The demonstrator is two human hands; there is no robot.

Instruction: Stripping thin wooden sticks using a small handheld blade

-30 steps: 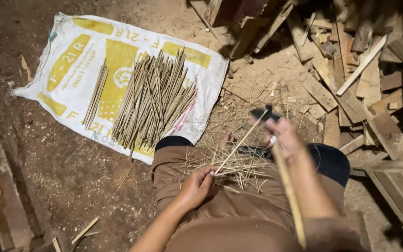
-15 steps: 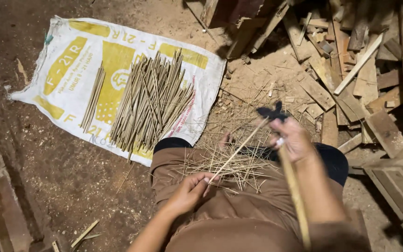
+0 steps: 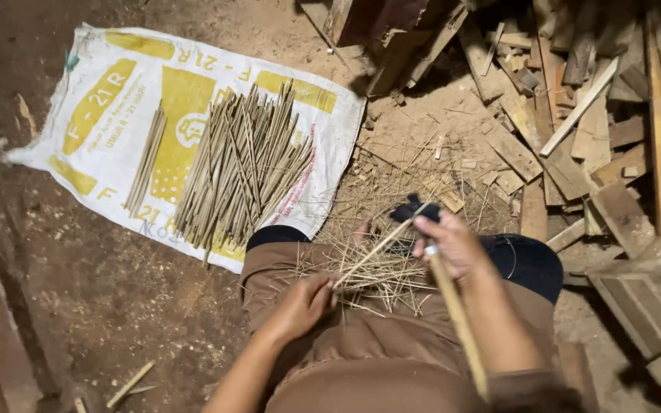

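The left hand [image 3: 300, 306] rests on the lap, fingers curled and pinching the near end of a thin, pale bamboo splint [image 3: 376, 248] that slants up and away toward the right hand [image 3: 453, 245]. The right hand is closed in a fist around a dark-bladed knife with a long, pale wooden handle [image 3: 457, 321]; the handle runs back toward the body, and the dark blade tip shows just beyond the knuckles, where the splint's far end meets it.

To shave such a splint well, I judge that the pinch should stay firm and low on the thigh, the blade should sit at a shallow angle to the stick, and the stroke should run away from the body and the holding fingers, taking thin curls, not deep bites.

Between the two hands, across the brown trousers [image 3: 392, 359], lies a loose tangle of fine straw-coloured shavings [image 3: 380, 275], wiry and dry-looking. Beyond the left hand, a white and yellow woven plastic sack [image 3: 116, 115] lies flat on the dusty earth floor and carries a fanned heap of slim greenish-tan bamboo sticks [image 3: 242, 168], with a smaller bundle beside it on the side away from the hands. Beyond the right hand and to its outer side lies a jumble of rough, splintered wooden offcuts [image 3: 575, 130], flat and angular.
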